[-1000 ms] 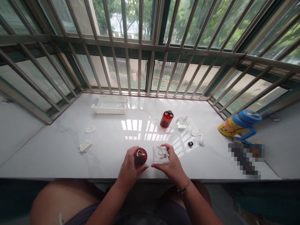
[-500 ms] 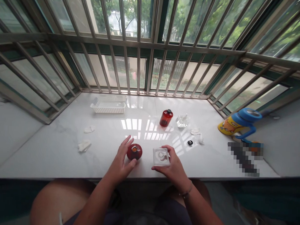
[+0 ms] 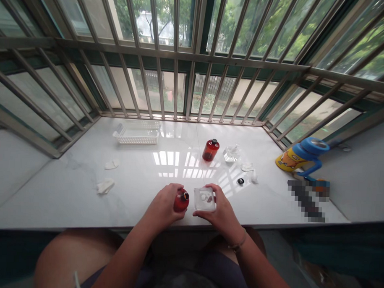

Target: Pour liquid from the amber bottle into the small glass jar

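My left hand is wrapped round a red bottle with an uncapped mouth, tilted towards the right. Beside it, my right hand grips a clear square glass bottle by its right side, fingers at the back and thumb at the front. A reddish-brown patch shows inside the glass one. The two bottles are close but apart. Further back stands a second red bottle with a black top. A small black cap lies on the white counter to the right.
A white plastic basket stands at the back left. Crumpled tissues lie on the left. Behind the cap are a clear square container and more tissue. A yellow and blue flask stands at the right, near a pixelated dark object.
My left hand has closed round the red bottle, moved it rightward and tipped it towards the glass bottle. My right hand keeps its hold on the glass bottle. The view has shifted slightly.
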Action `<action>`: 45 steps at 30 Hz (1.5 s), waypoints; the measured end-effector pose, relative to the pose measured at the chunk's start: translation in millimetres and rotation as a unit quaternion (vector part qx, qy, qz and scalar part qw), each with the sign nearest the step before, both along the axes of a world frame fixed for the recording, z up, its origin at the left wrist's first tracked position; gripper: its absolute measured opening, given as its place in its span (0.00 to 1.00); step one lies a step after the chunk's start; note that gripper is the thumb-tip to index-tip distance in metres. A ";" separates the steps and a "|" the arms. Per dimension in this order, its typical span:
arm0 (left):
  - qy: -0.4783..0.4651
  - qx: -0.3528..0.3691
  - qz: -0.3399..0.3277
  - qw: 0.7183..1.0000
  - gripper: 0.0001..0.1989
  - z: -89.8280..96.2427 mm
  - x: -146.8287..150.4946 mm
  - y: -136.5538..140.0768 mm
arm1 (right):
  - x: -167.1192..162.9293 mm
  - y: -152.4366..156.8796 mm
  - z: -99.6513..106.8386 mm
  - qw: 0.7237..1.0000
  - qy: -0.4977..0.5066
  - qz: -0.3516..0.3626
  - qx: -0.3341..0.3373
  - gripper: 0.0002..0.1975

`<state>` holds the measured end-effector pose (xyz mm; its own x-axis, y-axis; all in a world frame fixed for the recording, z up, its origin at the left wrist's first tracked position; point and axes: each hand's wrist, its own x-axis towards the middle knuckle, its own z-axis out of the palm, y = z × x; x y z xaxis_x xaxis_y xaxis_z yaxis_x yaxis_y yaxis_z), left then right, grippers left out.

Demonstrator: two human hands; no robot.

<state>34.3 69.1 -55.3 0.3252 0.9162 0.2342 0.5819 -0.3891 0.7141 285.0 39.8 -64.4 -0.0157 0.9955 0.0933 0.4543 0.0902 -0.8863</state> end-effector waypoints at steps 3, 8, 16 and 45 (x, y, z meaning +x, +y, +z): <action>0.058 0.029 -0.020 0.998 0.32 3.0 0.4 1.7 | 2.6 -1.3 -0.3 1.000 -0.019 -0.004 0.004 0.47; 0.009 0.002 -0.018 1.000 0.34 -2.4 2.0 0.8 | 2.5 -2.1 -4.8 0.999 -0.039 -0.001 0.024 0.45; -0.035 -0.055 -0.022 0.998 0.35 0.6 8.6 -5.3 | 4.4 -0.1 -10.9 0.992 -0.078 0.038 0.087 0.44; 0.082 -0.034 -0.059 0.994 0.34 7.7 9.8 -1.4 | 5.8 9.0 27.5 0.943 -0.255 0.138 0.164 0.51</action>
<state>44.0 67.7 -47.6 0.4601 0.8814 0.1072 0.6462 -0.4151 0.6404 290.8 48.8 -36.9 -0.3952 0.8663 0.3054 0.7335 0.4978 -0.4628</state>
